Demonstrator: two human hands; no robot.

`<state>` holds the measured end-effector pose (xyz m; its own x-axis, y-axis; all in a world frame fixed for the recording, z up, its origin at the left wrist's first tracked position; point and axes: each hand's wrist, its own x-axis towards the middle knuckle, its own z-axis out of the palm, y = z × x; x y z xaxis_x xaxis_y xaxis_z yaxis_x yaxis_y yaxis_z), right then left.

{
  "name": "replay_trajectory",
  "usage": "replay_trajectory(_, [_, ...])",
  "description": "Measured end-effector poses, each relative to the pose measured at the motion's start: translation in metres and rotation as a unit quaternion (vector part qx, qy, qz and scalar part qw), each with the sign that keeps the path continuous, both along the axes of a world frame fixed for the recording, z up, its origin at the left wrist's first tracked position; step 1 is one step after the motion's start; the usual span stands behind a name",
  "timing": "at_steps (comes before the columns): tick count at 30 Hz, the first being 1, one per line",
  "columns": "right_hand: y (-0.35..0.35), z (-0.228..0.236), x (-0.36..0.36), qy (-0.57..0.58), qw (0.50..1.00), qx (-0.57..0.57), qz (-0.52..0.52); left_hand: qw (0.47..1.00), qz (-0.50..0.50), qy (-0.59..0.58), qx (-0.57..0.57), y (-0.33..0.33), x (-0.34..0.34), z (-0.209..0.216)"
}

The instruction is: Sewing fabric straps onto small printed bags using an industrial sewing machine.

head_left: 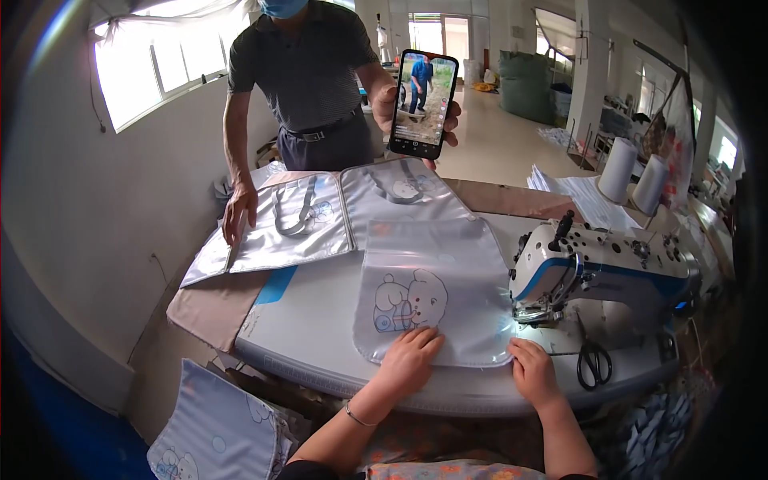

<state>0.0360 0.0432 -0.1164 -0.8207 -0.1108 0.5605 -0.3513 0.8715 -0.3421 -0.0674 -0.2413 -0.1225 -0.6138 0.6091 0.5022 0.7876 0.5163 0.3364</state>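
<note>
A silvery-white fabric panel [432,272] with rounded corners and a printed cartoon bear lies on the sewing table in front of me. My left hand [408,360] rests on its near edge below the bear, fingers stretched out over the cloth. At the near right corner, the fingers of my right hand [533,370] are closed on the panel's edge. Just beyond that hand stands a white and blue sewing machine [600,260], its lit needle area beside the panel's right edge. The fingertips' undersides are hidden.
Black scissors [594,364] lie right of my right hand. Finished-looking panels with grey straps [308,228] cover the far left. Across the table a person [300,88] holds up a phone [424,104]. More panels [216,424] are stacked low left; thread cones [618,170] stand behind the machine.
</note>
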Motion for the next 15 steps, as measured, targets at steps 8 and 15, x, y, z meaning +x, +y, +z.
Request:
replay_trajectory(8, [-0.0033, 0.0019, 0.0012, -0.001, 1.000, -0.004, 0.001, 1.000, 0.005, -0.016, 0.010, -0.0016, 0.0020, 0.0077])
replay_trajectory(15, [-0.0004, 0.0038, 0.0025, -0.001, 1.000, -0.011, 0.002, 1.000, 0.003, -0.006, -0.004, 0.0011, 0.0004, 0.0083])
